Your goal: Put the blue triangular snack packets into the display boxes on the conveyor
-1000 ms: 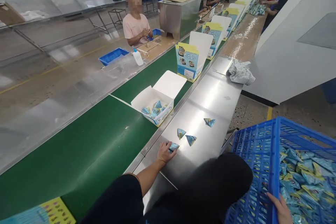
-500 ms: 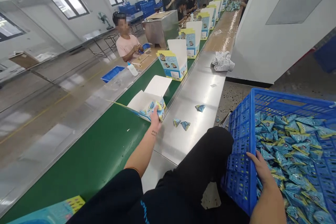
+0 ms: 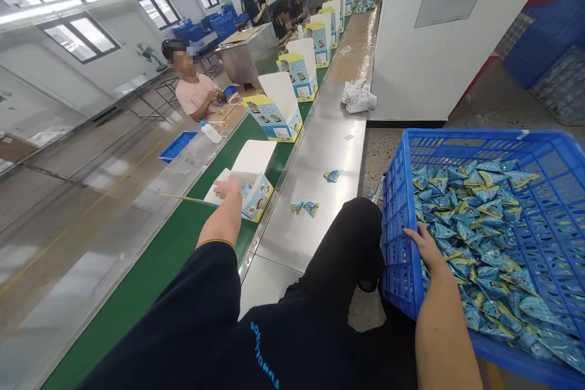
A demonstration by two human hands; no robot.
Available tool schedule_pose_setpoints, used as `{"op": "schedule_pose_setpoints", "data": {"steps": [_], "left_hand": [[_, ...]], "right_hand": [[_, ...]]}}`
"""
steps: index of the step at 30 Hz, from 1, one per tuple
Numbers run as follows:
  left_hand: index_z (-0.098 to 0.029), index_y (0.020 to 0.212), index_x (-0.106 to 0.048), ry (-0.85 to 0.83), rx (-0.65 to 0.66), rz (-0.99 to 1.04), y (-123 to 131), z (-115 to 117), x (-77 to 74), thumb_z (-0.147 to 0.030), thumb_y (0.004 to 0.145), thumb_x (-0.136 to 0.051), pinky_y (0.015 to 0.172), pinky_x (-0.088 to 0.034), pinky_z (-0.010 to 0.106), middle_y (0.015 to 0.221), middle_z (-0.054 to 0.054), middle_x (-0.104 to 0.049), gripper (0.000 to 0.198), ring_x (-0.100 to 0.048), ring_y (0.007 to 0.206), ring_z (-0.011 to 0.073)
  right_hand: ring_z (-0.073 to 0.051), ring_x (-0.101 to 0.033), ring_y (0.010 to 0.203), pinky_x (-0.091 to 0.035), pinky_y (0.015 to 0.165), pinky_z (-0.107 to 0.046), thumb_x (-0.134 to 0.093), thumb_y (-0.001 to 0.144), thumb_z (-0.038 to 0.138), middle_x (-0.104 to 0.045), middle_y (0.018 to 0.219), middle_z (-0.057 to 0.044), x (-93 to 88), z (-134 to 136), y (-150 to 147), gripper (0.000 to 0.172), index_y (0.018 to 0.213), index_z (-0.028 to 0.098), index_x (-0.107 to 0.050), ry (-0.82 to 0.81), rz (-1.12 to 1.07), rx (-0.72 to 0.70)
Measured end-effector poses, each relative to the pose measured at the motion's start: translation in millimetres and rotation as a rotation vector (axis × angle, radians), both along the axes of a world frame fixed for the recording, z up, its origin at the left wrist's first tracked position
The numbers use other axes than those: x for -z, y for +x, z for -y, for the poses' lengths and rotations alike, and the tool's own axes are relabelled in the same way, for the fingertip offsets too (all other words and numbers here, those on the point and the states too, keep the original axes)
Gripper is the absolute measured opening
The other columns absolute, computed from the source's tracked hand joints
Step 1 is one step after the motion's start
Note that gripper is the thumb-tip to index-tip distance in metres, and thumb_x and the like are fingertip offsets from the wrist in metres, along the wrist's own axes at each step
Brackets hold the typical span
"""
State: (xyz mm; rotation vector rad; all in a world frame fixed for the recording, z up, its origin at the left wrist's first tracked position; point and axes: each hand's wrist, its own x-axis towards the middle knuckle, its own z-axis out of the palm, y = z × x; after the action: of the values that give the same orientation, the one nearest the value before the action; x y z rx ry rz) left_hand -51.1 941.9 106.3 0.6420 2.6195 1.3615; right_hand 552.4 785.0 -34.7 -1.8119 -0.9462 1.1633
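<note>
My left hand (image 3: 228,187) reaches over an open carton (image 3: 259,200) on the green belt, its fingers apart near the side flap. Blue and yellow packets (image 3: 247,190) show in part inside the carton; my hand and forearm hide some of the interior. My right hand (image 3: 428,248) grips the near side of a blue plastic crate (image 3: 397,213), thumb on the rim and fingers on the inner side. Many pyramid-shaped blue packets (image 3: 479,213) fill the crate's left part. On the metal ledge lie three loose packets (image 3: 311,209).
Upright open cartons (image 3: 276,119) line the green belt (image 3: 150,292) into the distance. A striped cloth (image 3: 359,96) rests on the metal ledge (image 3: 315,155). Across the belt sits a person in a pink shirt (image 3: 197,94), near a white bottle (image 3: 211,132) and a blue tray (image 3: 178,145).
My left hand has moved from the carton's right side to its left, and its fingers are now spread. My right hand stays on the crate. The view has swung right.
</note>
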Motion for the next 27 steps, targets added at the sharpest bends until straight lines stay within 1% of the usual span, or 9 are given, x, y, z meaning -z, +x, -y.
{"op": "schedule_pose_setpoints", "data": {"steps": [3,7,9,12,15,19,22,25,27], "left_hand": [[-0.012,0.137,-0.049,-0.039,0.218,-0.229,23,21,22.6,-0.025,0.084,-0.066,0.124,-0.025,0.063,0.152,0.028,-0.042,0.057,-0.031,0.151,0.0421],[-0.017,0.127,-0.063,-0.139,0.954,-0.518,82,60,74.9,-0.029,0.088,-0.062,0.122,-0.034,0.053,0.137,0.02,-0.058,0.041,-0.048,0.138,0.0356],[-0.021,0.13,-0.065,-0.317,1.197,-0.562,118,75,101.8,-0.033,0.089,-0.062,0.121,-0.037,0.05,0.14,0.015,-0.059,0.043,-0.05,0.137,0.0332],[-0.028,0.149,-0.053,-0.609,1.197,-0.535,164,73,127.0,-0.049,0.086,-0.068,0.122,-0.033,0.057,0.163,0.014,-0.041,0.068,-0.032,0.153,0.039],[-0.034,0.16,-0.04,-0.825,1.1,-0.379,190,49,133.9,-0.066,0.082,-0.067,0.12,-0.029,0.067,0.173,0.013,-0.024,0.088,-0.011,0.16,0.0455],[-0.028,0.149,-0.055,-0.989,1.071,-0.2,199,35,134.8,-0.068,0.087,-0.055,0.111,-0.041,0.066,0.161,0.017,-0.042,0.074,-0.026,0.154,0.0465],[-0.029,0.139,-0.063,-0.954,1.129,-0.248,199,59,140.0,-0.056,0.087,-0.059,0.11,-0.046,0.058,0.154,0.015,-0.049,0.059,-0.033,0.151,0.0393],[-0.029,0.133,-0.066,-0.877,1.282,-0.334,189,95,146.4,-0.05,0.084,-0.064,0.114,-0.043,0.051,0.15,0.011,-0.053,0.053,-0.037,0.148,0.0329],[-0.026,0.129,-0.067,-0.867,1.265,-0.376,177,116,149.2,-0.05,0.088,-0.06,0.112,-0.045,0.049,0.145,0.012,-0.056,0.048,-0.042,0.143,0.032]], "right_hand": [[-0.036,-0.064,0.119,-0.05,0.109,-0.048,-0.072,0.061,0.07,-0.067,0.13,-0.013,-6.5,0,-2,0.081,0.124,0.021,-0.059,-0.042,-0.067,0.012],[-0.036,-0.065,0.116,-0.056,0.099,-0.045,-0.074,0.059,0.069,-0.067,0.13,-0.014,-13.3,-1,-1,0.081,0.121,0.02,-0.058,-0.077,-0.08,-0.011],[-0.036,-0.067,0.111,-0.058,0.091,-0.044,-0.074,0.058,0.069,-0.068,0.127,-0.013,-15.8,0,0,0.081,0.121,0.021,-0.058,-0.09,-0.087,-0.01],[-0.034,-0.069,0.107,-0.06,0.088,-0.043,-0.07,0.059,0.07,-0.07,0.121,-0.01,-20.5,3,-2,0.08,0.123,0.023,-0.057,-0.095,-0.1,0.008],[-0.036,-0.066,0.117,-0.056,0.102,-0.045,-0.069,0.059,0.071,-0.071,0.12,-0.01,-24.2,6,-3,0.08,0.121,0.022,-0.059,-0.087,-0.071,0.011],[-0.038,-0.059,0.131,-0.047,0.116,-0.047,-0.067,0.054,0.077,-0.07,0.126,-0.011,-19.5,2,2,0.084,0.118,0.023,-0.061,-0.122,-0.02,0.006],[-0.038,-0.057,0.136,-0.045,0.119,-0.046,-0.064,0.054,0.081,-0.067,0.135,-0.012,-10.4,-1,5,0.09,0.124,0.023,-0.059,-0.141,-0.03,-0.006],[-0.04,-0.051,0.143,-0.041,0.122,-0.048,-0.062,0.054,0.083,-0.057,0.149,-0.017,-2.4,-3,6,0.101,0.133,0.021,-0.055,-0.162,-0.02,0.001],[-0.041,-0.049,0.144,-0.041,0.122,-0.05,-0.06,0.053,0.084,-0.054,0.152,-0.02,0.5,-5,6,0.105,0.134,0.018,-0.056,-0.152,0.024,0.007]]}}
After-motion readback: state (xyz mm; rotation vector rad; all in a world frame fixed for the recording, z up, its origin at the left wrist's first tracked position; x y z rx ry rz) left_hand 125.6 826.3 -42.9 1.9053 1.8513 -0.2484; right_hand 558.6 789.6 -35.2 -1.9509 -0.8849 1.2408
